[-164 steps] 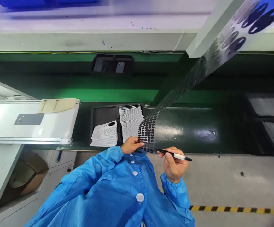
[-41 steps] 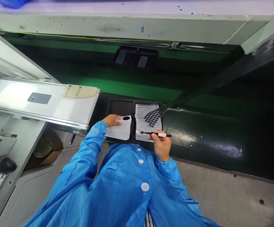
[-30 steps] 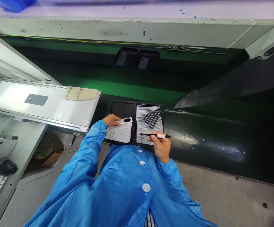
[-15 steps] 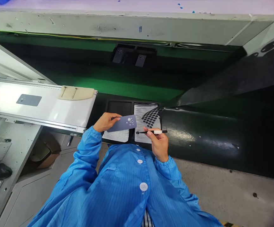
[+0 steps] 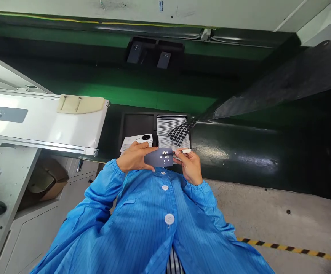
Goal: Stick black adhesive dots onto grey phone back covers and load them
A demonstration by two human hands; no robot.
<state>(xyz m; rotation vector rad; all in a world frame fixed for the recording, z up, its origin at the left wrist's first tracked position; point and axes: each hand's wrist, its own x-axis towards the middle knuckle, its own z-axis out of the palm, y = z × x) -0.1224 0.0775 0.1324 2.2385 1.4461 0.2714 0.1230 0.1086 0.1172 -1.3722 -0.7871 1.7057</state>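
Note:
My left hand (image 5: 133, 156) is closed on a blue-grey phone back panel (image 5: 154, 158), gripping its left end between thumb and fingers. Small camera holes show at the panel's right end. Between the fingers of my right hand (image 5: 190, 166) is a slim pen-like pick-up tool (image 5: 186, 151), white with a dark tip. That tip lies over the holes of the panel; whether it touches, I cannot tell. Behind the hands, black round pieces (image 5: 179, 133) rest in rows on a stack of white-edged sheets (image 5: 165, 123). A stack of white panels (image 5: 131, 141) with a black camera ring on top is beside it.
A black tray (image 5: 139, 123) holds the white panels. On the left, a white conveyor (image 5: 76, 129) carries another grey panel (image 5: 10, 114) and a cream-coloured block (image 5: 81, 104). Farther back, dark trays hold two panels (image 5: 163, 60). A dark sheet-like barrier (image 5: 268, 91) slopes at the right.
The panel has come down and nearer my body, uncovering the white stack. The tool's tip, with a black round piece on it before, is now over the panel's holes. The view has shifted.

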